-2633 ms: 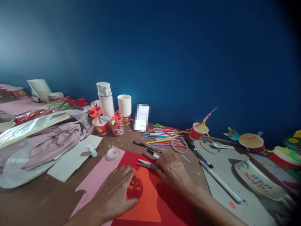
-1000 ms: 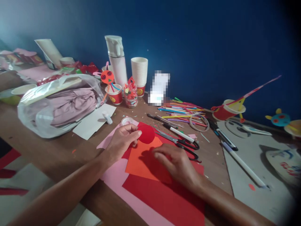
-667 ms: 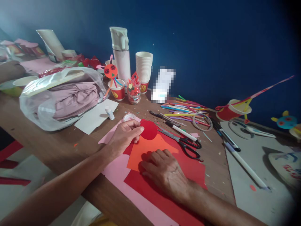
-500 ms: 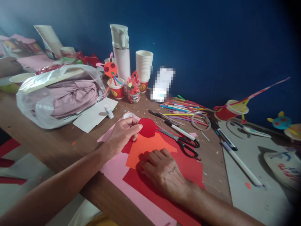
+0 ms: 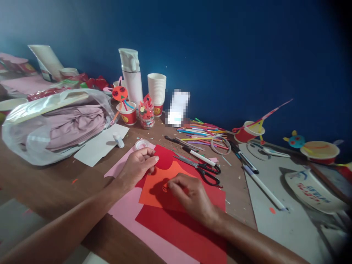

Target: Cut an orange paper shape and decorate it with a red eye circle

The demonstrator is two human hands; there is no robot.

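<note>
My left hand is closed, thumb against fingers, at the edge of a red paper circle. The circle blends into the red sheet behind it, so part of its outline is hard to make out. Lower and to the right, my right hand pinches a small orange paper piece with black lines, held over the orange sheet. Under that lies a red sheet, on top of pink paper. Black-handled scissors rest just beyond my right hand.
A glue bottle stands on white card at left, near a plastic bag holding cloth. Behind are a white flask, stacked paper cups and a jar of scraps. Pipe cleaners, markers and a tape ring lie at right.
My right hand has lifted from the papers and now pinches the small lined orange piece. The left hand stays at the red circle, which sits lower against the sheets. The view has shifted right.
</note>
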